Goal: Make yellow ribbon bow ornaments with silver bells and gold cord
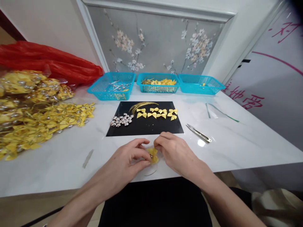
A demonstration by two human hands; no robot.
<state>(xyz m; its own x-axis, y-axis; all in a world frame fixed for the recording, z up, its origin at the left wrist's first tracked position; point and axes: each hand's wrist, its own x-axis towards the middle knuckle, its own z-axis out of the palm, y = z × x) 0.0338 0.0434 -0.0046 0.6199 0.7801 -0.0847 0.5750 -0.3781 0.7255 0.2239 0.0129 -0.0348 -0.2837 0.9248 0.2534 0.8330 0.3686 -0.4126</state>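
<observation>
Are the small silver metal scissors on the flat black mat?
No, the silver scissors lie on the white marbled table, right of the mat.

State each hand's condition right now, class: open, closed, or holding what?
Left hand: closed, holding a yellow bow.
Right hand: closed at the bow; whether it grips anything cannot be told.

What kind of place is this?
Probably a small craft workspace, perhaps at home: yellow bows and silver beads are laid out on a black mat, with snips beside it and blue baskets of parts behind.
</observation>
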